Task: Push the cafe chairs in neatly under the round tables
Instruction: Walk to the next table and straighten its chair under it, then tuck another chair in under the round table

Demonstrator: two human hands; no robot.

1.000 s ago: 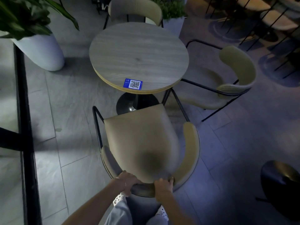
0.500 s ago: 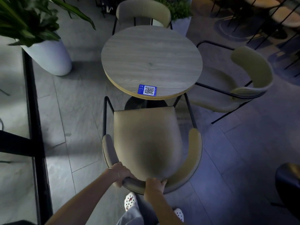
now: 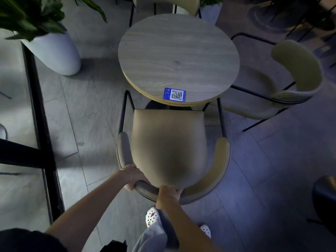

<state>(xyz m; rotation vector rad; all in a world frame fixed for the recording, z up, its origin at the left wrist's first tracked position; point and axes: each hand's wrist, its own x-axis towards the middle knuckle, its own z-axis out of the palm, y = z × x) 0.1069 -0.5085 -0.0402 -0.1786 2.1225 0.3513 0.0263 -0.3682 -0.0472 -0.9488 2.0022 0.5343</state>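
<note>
A beige cafe chair (image 3: 169, 142) with a curved backrest and black metal frame stands right in front of me, its seat's front edge just under the rim of the round wooden table (image 3: 178, 55). My left hand (image 3: 133, 177) grips the backrest's left rear curve. My right hand (image 3: 169, 194) grips the backrest at its middle. A second beige chair (image 3: 283, 84) sits at the table's right, angled away from it. A third chair (image 3: 165, 4) stands at the table's far side.
A blue QR-code sticker (image 3: 175, 94) lies near the table's front edge. A white planter (image 3: 54, 51) with green leaves stands at the left, beside a black frame (image 3: 41, 124). A dark round stool (image 3: 325, 202) is at the right edge. My white clogs (image 3: 152, 216) are on the grey tiles.
The near chair has slid forward and turned square to the table, its seat front now reaching under the table rim. Both hands kept their grip on the backrest.
</note>
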